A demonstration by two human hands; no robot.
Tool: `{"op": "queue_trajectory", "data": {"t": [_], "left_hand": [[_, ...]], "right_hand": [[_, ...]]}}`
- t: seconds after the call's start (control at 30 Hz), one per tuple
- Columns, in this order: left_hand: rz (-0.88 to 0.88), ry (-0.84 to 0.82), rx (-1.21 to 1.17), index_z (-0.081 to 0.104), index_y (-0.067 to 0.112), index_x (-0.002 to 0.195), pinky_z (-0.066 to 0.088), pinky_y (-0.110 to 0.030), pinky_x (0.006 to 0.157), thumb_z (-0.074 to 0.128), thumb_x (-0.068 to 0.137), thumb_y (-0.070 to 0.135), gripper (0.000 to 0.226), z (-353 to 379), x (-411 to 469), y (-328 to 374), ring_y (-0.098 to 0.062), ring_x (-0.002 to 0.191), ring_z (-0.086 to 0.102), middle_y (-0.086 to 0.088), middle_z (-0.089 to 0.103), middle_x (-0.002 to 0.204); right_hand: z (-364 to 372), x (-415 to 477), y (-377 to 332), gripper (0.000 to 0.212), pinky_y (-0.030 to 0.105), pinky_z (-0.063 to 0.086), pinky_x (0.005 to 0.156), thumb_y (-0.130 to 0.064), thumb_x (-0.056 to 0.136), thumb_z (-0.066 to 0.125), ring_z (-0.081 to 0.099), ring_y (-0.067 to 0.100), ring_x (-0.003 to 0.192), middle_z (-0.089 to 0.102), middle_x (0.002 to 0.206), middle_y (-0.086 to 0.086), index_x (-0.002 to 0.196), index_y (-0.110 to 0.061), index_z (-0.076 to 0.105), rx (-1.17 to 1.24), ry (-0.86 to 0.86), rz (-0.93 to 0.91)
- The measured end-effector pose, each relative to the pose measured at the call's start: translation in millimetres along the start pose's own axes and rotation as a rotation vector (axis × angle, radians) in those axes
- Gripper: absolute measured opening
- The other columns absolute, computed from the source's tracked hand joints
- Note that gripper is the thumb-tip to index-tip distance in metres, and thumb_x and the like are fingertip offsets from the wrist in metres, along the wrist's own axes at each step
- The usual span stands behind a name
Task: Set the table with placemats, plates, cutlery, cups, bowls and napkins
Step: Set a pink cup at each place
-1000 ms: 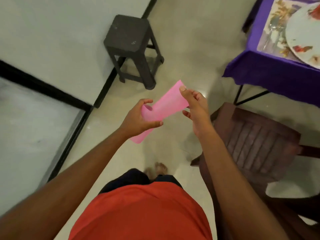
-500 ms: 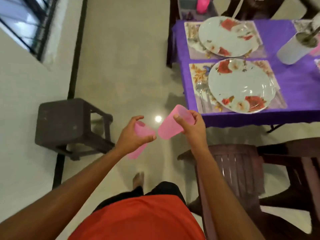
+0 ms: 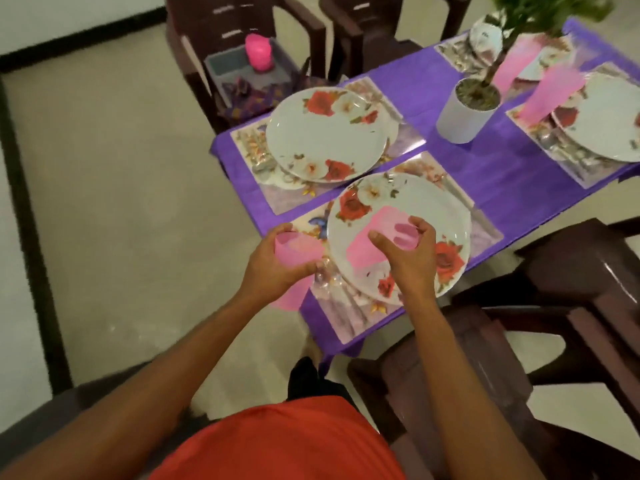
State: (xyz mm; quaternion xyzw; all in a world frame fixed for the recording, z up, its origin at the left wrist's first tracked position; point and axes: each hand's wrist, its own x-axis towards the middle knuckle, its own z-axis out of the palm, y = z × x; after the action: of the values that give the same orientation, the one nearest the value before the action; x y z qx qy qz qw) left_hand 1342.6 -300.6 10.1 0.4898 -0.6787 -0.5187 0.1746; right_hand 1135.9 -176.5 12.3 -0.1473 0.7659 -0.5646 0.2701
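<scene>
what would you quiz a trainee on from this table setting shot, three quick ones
1. True or false: the left hand grips the left cup and the right hand grips the right cup, both cups pink.
2. The right cup is held over: A) the near plate B) the white pot C) the bare floor.
3. Fill in: the tablecloth is ____ in colour.
Key: 1 true; 2 A; 3 purple.
</scene>
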Motion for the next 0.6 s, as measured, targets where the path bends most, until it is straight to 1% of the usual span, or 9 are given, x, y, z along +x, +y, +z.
{"op": "queue_trajectory", "data": {"t": [0.07,0.1,0.17,0.2,0.27,0.37,0.43,0.5,0.6], "left_hand": [[0.035,-0.064,0.023,0.052,0.038,0.125,0.054,-0.041,0.091,0.083,0.040,0.071,0.096,13.4,35.8,19.4,-0.015,0.109,0.061,0.015,0.059,0.123],[0.053,-0.096,0.017,0.052,0.039,0.125,0.055,-0.041,0.091,0.084,0.041,0.069,0.094,21.9,56.8,31.6,-0.013,0.108,0.062,0.016,0.060,0.121],[0.075,-0.107,-0.030,0.053,0.041,0.123,0.055,-0.041,0.092,0.090,0.042,0.063,0.092,31.7,80.9,51.3,-0.009,0.107,0.063,0.016,0.062,0.117],[0.083,-0.134,-0.050,0.054,0.037,0.125,0.055,-0.041,0.093,0.094,0.043,0.058,0.093,39.7,96.0,61.1,-0.008,0.108,0.063,0.015,0.063,0.118],[0.124,-0.204,-0.081,0.055,0.029,0.128,0.056,-0.040,0.093,0.097,0.044,0.050,0.096,55.2,126.7,80.2,-0.007,0.110,0.063,0.012,0.063,0.123],[0.170,-0.298,-0.110,0.053,0.027,0.129,0.056,-0.043,0.093,0.094,0.043,0.047,0.097,76.4,174.8,100.7,-0.010,0.114,0.063,0.007,0.060,0.131],[0.196,-0.359,-0.133,0.052,0.026,0.129,0.056,-0.046,0.094,0.095,0.043,0.047,0.099,90.4,208.0,110.5,-0.009,0.115,0.062,0.005,0.059,0.132],[0.197,-0.418,-0.173,0.051,0.030,0.126,0.054,-0.051,0.095,0.098,0.045,0.044,0.094,103.5,237.3,118.1,-0.016,0.120,0.061,0.003,0.058,0.134],[0.206,-0.468,-0.198,0.049,0.028,0.124,0.056,-0.042,0.096,0.098,0.051,0.032,0.088,114.3,280.0,131.3,-0.019,0.123,0.059,-0.001,0.057,0.135]], "right_hand": [[-7.6,34.4,-6.7,0.085,0.027,0.051,0.083,-0.041,0.071,0.090,0.060,0.015,0.113,0.060,0.124,-0.006,0.140,-0.030,0.042,-0.005,0.090,-0.004],[-12.1,53.7,-9.5,0.088,0.029,0.052,0.085,-0.042,0.070,0.090,0.060,0.013,0.113,0.060,0.124,-0.007,0.142,-0.031,0.041,-0.011,0.141,-0.008],[-17.2,78.7,-13.5,0.090,0.041,0.055,0.091,-0.045,0.067,0.090,0.058,0.010,0.113,0.059,0.126,-0.012,0.143,-0.035,0.042,-0.033,0.200,-0.029],[-22.1,92.6,-15.9,0.091,0.043,0.054,0.094,-0.045,0.066,0.091,0.057,0.009,0.114,0.058,0.128,-0.014,0.142,-0.036,0.042,-0.047,0.240,-0.034],[-31.5,123.0,-19.2,0.093,0.037,0.049,0.100,-0.043,0.065,0.092,0.053,0.008,0.117,0.054,0.133,-0.014,0.144,-0.032,0.043,-0.072,0.303,-0.049],[-35.6,167.3,-22.9,0.096,0.032,0.043,0.105,-0.042,0.064,0.093,0.049,0.011,0.125,0.051,0.143,-0.007,0.145,-0.026,0.044,-0.120,0.373,-0.061],[-34.0,194.4,-23.4,0.097,0.029,0.042,0.105,-0.040,0.063,0.094,0.049,0.012,0.129,0.051,0.144,-0.007,0.145,-0.025,0.045,-0.128,0.422,-0.061],[-29.2,213.7,-24.5,0.097,0.023,0.038,0.102,-0.039,0.063,0.094,0.047,0.007,0.127,0.049,0.145,-0.009,0.145,-0.027,0.044,-0.135,0.459,-0.038],[-16.7,232.2,-30.5,0.098,0.020,0.037,0.100,-0.037,0.061,0.095,0.044,0.000,0.120,0.049,0.139,-0.013,0.144,-0.027,0.045,-0.124,0.488,-0.002]]}}
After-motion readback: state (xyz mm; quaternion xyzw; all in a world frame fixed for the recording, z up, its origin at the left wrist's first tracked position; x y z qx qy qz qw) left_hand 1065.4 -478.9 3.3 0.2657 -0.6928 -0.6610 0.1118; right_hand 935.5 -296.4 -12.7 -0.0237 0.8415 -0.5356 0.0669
